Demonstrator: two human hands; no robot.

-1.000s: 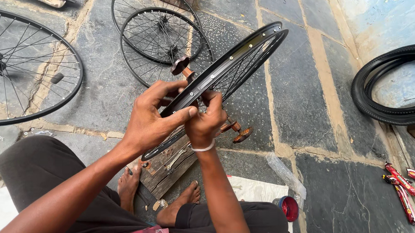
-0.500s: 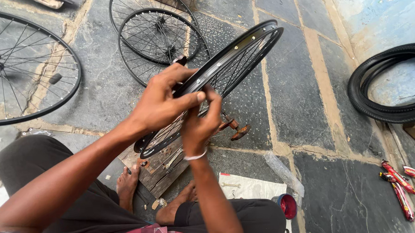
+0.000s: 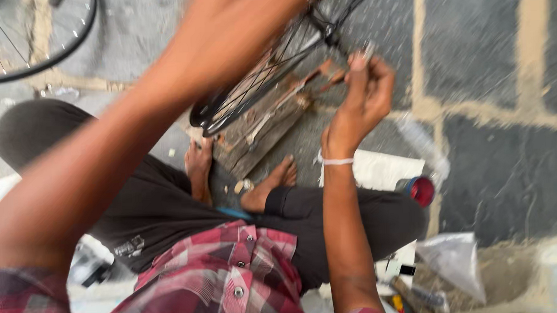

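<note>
— Nearest, along the bottom of the frame?
— Red plaid shirt, dark trousers, crossed bare feet.
— Hands?
— Right hand, centre right, raised with wrist bent, fingertips pinched on a small metal piece. Left hand, top centre, blurred; grip impossible to tell.
— The wheel?
— Bicycle wheel, tilted, upper centre, rim over a wooden block. Seemingly spoke work, mid-step.
— Farther?
— Second wheel, upper left, on stone paving.

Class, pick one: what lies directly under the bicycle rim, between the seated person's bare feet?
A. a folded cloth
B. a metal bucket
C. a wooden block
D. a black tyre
C: a worn wooden block lies on the stone floor beneath the spoked rim, between the feet.
</note>
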